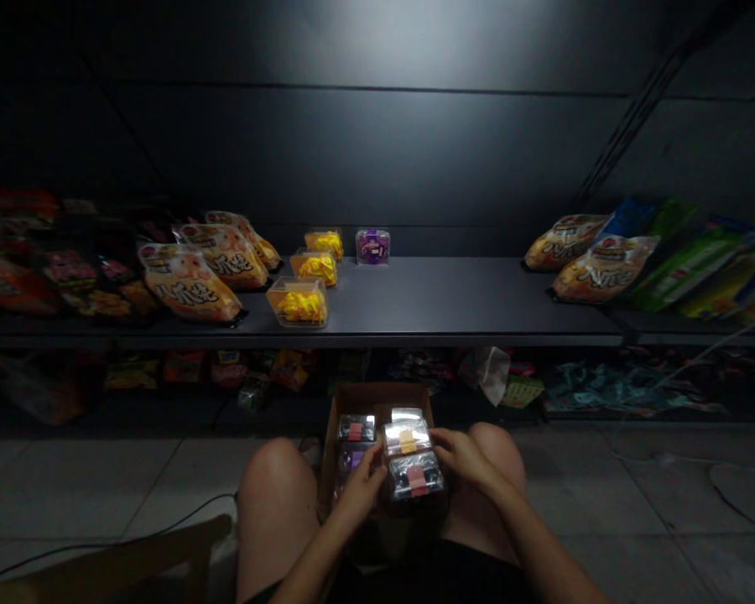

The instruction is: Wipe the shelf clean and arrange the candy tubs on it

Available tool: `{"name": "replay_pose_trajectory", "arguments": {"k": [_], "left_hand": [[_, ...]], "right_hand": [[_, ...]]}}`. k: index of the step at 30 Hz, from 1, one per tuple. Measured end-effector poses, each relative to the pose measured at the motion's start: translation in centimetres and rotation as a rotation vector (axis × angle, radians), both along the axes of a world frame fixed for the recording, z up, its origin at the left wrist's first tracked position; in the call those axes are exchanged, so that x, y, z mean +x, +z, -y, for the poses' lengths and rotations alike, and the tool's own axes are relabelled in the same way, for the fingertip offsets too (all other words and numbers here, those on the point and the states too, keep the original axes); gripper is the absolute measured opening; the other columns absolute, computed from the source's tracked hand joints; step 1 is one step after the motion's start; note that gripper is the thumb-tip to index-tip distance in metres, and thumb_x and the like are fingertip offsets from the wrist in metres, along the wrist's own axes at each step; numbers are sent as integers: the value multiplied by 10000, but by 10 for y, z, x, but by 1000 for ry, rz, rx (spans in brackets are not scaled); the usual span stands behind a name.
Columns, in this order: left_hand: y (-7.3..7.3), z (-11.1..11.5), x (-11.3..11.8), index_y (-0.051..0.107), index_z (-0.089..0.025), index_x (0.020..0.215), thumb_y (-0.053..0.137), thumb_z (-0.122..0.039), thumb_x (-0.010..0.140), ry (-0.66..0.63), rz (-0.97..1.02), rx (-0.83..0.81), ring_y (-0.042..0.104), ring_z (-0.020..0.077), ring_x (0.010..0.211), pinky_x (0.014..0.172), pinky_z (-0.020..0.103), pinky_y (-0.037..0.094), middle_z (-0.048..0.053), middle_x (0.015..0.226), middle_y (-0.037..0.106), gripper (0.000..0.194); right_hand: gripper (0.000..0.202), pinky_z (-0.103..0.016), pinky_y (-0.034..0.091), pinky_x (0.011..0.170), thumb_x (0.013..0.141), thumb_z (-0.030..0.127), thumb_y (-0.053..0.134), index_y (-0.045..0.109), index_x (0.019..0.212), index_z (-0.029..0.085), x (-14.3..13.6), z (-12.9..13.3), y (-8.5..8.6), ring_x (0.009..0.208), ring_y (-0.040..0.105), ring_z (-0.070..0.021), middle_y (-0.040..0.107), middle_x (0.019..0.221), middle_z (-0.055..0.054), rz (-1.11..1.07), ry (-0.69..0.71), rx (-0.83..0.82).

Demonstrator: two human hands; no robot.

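A cardboard box stands between my knees, with several clear plastic boxes inside. My right hand presses its bent fingers against the right side of a clear plastic box with a yellow label. At that box's left side are the fingertips of my left hand, thumb and fingers bent. Just nearer to me lies a clear plastic box with a pink label. To the left sit another pink-labelled box and one with a purple label, partly covered by my left hand.
On the dark shelf stand several yellow-filled clear tubs and one purple box. Orange snack bags lean at left, others at right. Packets fill the lower shelf. A wooden stool and black cable are at left.
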State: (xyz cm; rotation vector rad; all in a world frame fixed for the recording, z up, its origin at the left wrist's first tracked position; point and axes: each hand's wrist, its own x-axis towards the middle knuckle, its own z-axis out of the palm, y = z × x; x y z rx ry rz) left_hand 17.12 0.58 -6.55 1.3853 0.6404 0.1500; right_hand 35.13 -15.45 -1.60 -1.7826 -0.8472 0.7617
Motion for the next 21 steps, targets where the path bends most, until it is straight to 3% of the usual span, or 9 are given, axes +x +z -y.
{"name": "replay_pose_trajectory", "arguments": {"k": [6,14,21], "left_hand": [[25,-3,10,580,-180,1287,626,-376,768,90,-49,75,473,285,1341,1145,440,329,131,1410,549,557],[70,-24,16,553,-207,1331,572,-309,815,126,87,192,450,250,1352,1169,442,286,102,1425,531,527],[94,-30,15,578,-234,1312,559,-296,817,184,78,257,459,243,1337,1138,403,344,89,1376,557,499]], "right_hand": [[327,-474,524,950,796,288,650,714,1113,238,-1,-2,5,1062,674,-272,716,1163,-80,-123,12,123],[274,-474,535,923,776,414,674,759,972,243,3,-27,32,980,693,-288,752,1046,-78,-44,-301,128],[252,-444,546,888,765,412,685,766,917,227,0,-39,53,931,696,-273,758,992,-73,-18,-362,173]]}}
